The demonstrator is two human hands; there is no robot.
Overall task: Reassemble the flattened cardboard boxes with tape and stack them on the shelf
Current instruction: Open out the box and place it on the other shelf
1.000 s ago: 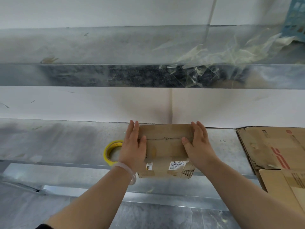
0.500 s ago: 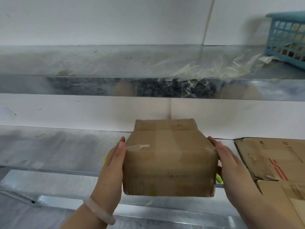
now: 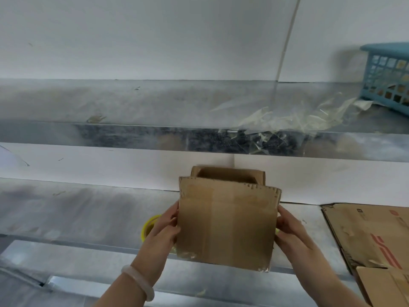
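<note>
Above the shelf (image 3: pixel 77 209), the left hand (image 3: pixel 161 233) grasps the box (image 3: pixel 228 222) at its 9 o'clock side; the right hand (image 3: pixel 292 233) grasps its 3 o'clock side.

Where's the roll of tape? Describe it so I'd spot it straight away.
Start at the lower metal shelf. Just left of the cardboard box, a yellow ring peeks out behind the left hand: the tape roll. It is the only bright yellow, round thing there.
</note>
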